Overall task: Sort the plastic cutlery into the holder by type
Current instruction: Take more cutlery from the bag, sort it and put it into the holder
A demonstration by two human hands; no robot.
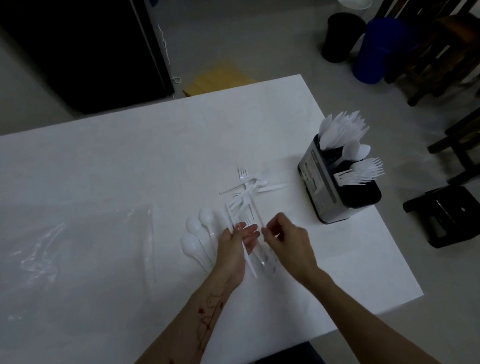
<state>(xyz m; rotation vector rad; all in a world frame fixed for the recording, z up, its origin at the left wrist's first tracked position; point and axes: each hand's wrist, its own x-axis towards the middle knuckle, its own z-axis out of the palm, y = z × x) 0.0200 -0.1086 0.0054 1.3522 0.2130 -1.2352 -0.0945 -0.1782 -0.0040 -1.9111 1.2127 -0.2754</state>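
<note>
The white bench (145, 160) carried a clear plastic bag (75, 252) at left and the black holder (336, 185) at right, with knives, spoons and forks standing in separate compartments. Loose cutlery (245, 193) lay between. The left hand (235, 248) gripped several white handles; the right hand (286, 241) pinched one.

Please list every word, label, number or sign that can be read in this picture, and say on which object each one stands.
None can be read.
Label on the side of the cutlery holder: there is print, but it is too small and blurred to read.
Red drawings on the forearm behind the left hand: stars and lines, no legible words.
Plastic cutlery on the table: no print visible.
</note>
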